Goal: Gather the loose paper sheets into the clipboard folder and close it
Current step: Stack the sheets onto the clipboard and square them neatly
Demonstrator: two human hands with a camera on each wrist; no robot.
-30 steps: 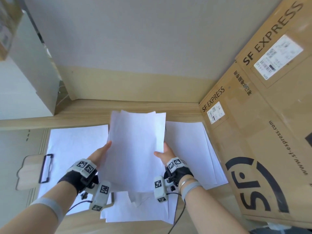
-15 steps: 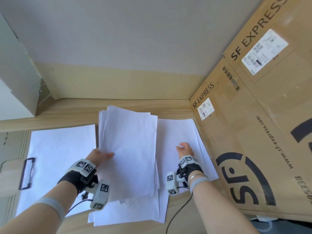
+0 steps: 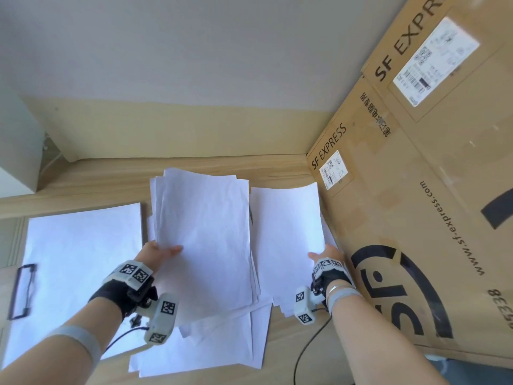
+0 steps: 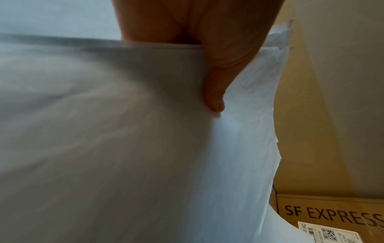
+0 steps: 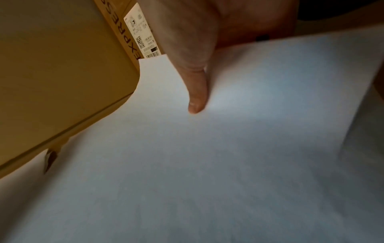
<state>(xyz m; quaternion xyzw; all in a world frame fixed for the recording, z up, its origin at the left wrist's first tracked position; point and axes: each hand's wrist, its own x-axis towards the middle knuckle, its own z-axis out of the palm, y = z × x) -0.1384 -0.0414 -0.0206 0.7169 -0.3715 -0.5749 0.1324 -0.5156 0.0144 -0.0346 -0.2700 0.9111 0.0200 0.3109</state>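
My left hand [image 3: 162, 251] holds a stack of white sheets [image 3: 202, 237] up over the table's middle, thumb [image 4: 215, 98] on top and the other fingers hidden beneath the stack [image 4: 124, 131]. My right hand [image 3: 323, 255] pinches the right-hand pile of sheets [image 3: 286, 232] at its near right edge, thumb [image 5: 197, 98] lying on the top sheet [image 5: 228, 148]. The far edge of that pile curls upward. The wooden clipboard folder with its black clip [image 3: 22, 290] lies open at the left, with a white sheet [image 3: 77, 273] on it. More loose sheets [image 3: 211, 348] lie under the held stack.
A large SF Express cardboard box [image 3: 416, 218] stands right against the right-hand pile and my right hand. A wall runs along the back of the wooden table [image 3: 194, 168]. A pale cabinet [image 3: 16, 151] stands at the far left. A cable [image 3: 308, 343] trails from my right wrist.
My right hand let go of the stack, reached to the right-hand pile, then drew back and took its near edge. My left hand now holds the stack alone, shifted slightly left.
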